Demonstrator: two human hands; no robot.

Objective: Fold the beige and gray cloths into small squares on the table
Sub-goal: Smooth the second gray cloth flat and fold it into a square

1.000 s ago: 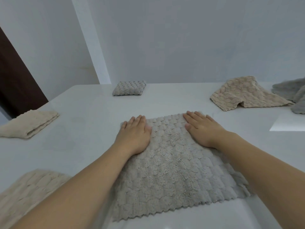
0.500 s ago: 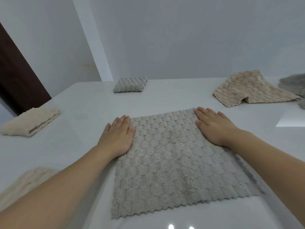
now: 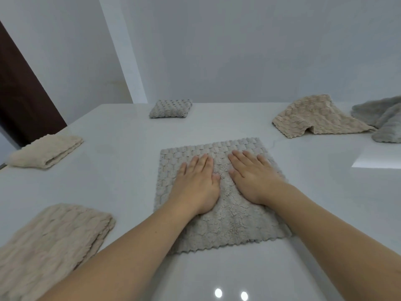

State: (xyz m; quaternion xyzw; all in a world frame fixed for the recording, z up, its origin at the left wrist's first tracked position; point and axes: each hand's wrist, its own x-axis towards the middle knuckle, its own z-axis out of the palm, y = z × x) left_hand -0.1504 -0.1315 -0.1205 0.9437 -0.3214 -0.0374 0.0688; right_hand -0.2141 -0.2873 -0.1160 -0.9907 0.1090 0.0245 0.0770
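head view: the left hand (image 3: 196, 185) and right hand (image 3: 252, 177) lie flat, palms down, fingers straight and released, gripping nothing, side by side on the middle of the gray cloth (image 3: 217, 192). that cloth is spread flat on the white worktop (image 3: 121, 170) just in front of the person, with no fold visible in it yet, so this looks like smoothing before the first fold. outward, a small gray square (image 3: 170, 108) sits at the far edge, seemingly finished. at the left, a beige bundle (image 3: 46, 152) is folded, and a nearer beige cloth (image 3: 50, 244) looks folded only to a long rectangle. far right, a loose beige cloth (image 3: 316, 117) and a rumpled gray heap (image 3: 382, 119) touch each other and are still unfolded. by my judgement roughly half the work remains.
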